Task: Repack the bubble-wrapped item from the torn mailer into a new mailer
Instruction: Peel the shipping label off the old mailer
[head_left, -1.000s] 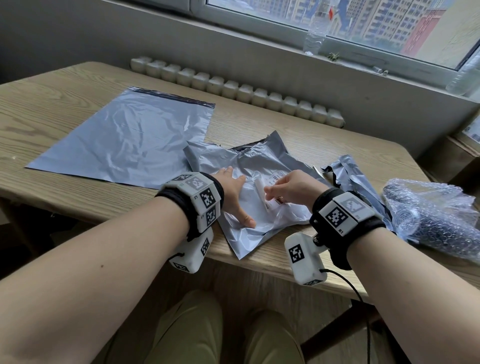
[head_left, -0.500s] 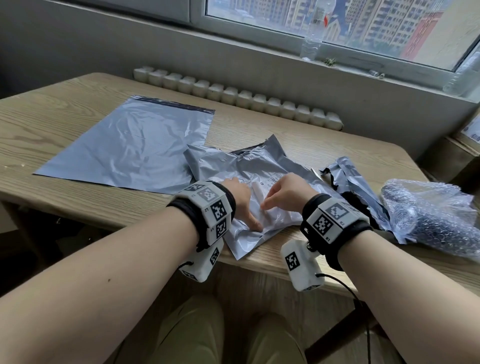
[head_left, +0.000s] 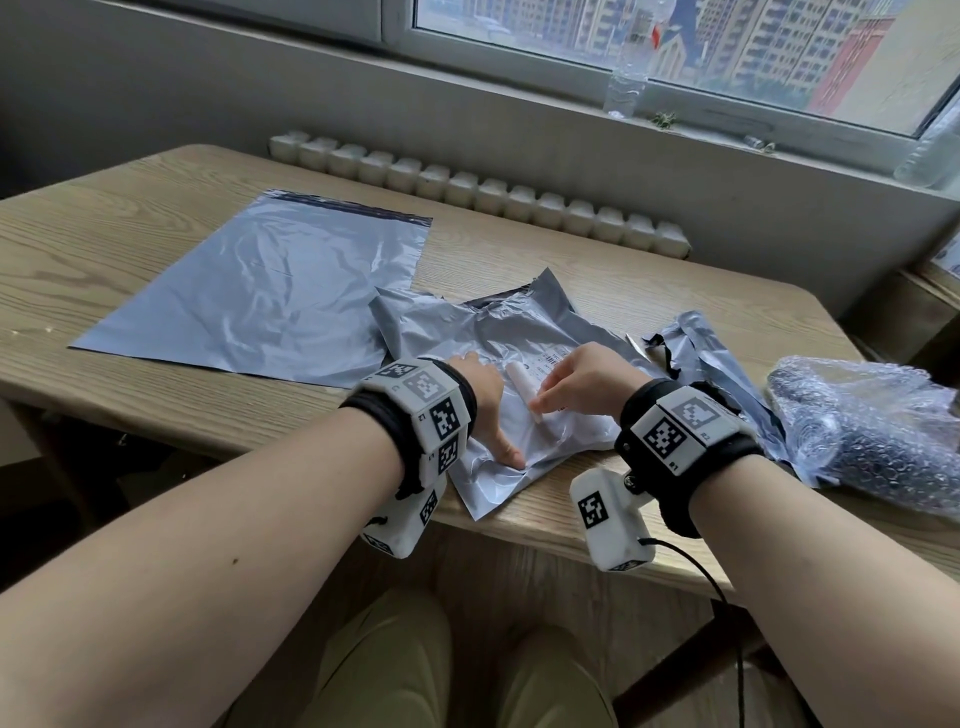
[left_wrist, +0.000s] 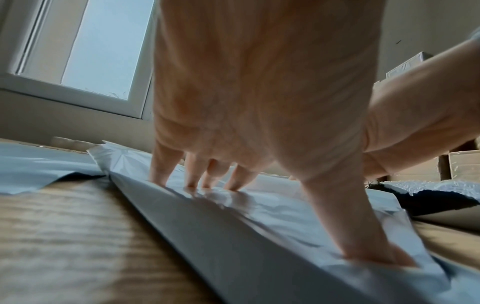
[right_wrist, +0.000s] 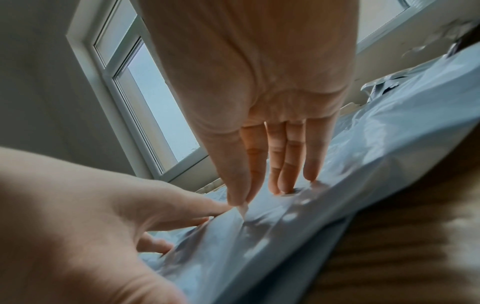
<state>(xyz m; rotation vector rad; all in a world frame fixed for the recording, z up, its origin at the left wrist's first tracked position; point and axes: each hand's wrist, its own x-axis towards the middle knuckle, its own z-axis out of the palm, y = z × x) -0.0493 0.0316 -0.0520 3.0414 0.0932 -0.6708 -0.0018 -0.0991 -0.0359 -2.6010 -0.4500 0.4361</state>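
Observation:
A crumpled grey mailer (head_left: 467, 332) lies at the table's near edge. My left hand (head_left: 483, 395) presses flat on it, with fingers (left_wrist: 207, 181) and thumb spread on the plastic. My right hand (head_left: 576, 379) pinches the lifted edge of a white label (head_left: 522, 387) between thumb and forefinger (right_wrist: 239, 197); the label curls up off the mailer. A flat new grey mailer (head_left: 260, 291) lies to the left. The bubble-wrapped item (head_left: 862, 421) sits at the far right, beside a torn grey mailer piece (head_left: 711, 358).
The wooden table (head_left: 156, 395) ends just under my wrists. A radiator (head_left: 467, 192) runs along its back edge under the window sill, where a clear bottle (head_left: 623, 88) stands. Cardboard boxes (left_wrist: 462, 164) are stacked to the right.
The white label has lifted further off the crumpled mailer and now curls into a strip in my right hand. My left hand keeps pressing the mailer down.

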